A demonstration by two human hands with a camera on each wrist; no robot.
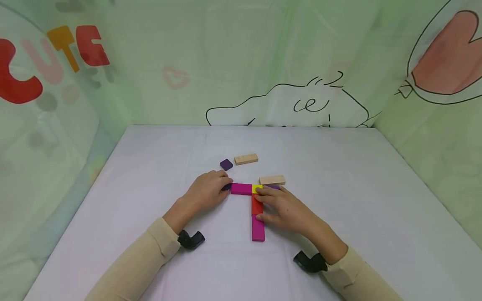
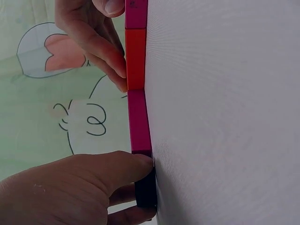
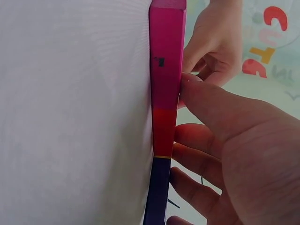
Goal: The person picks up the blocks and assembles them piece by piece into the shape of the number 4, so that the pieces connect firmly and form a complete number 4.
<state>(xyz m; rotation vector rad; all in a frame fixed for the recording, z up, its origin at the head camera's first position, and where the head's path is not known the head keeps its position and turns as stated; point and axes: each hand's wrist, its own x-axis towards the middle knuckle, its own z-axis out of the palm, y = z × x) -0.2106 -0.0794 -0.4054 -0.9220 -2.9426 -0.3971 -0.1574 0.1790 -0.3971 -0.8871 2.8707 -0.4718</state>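
Note:
A T of flat wooden blocks lies on the white table. My left hand [image 1: 208,189] pinches a dark block [image 2: 146,187] between thumb and fingers, at the left end of the crossbar. Beside it comes a magenta block [image 1: 241,189], then a yellow block [image 1: 256,188], with a purple block [image 1: 274,187] to the right, partly covered by fingers. A red block [image 1: 257,207] and another magenta block [image 1: 258,230] form the stem. My right hand [image 1: 288,209] lies spread over the junction and stem, its thumb touching the lower magenta block and fingertips on the blocks above.
Behind the T are a small purple block [image 1: 226,164] and a plain wooden block [image 1: 246,159]. Another plain block [image 1: 272,180] lies just behind the purple end. Printed cloth [image 1: 241,50] walls the table [image 1: 113,251] at the back and sides.

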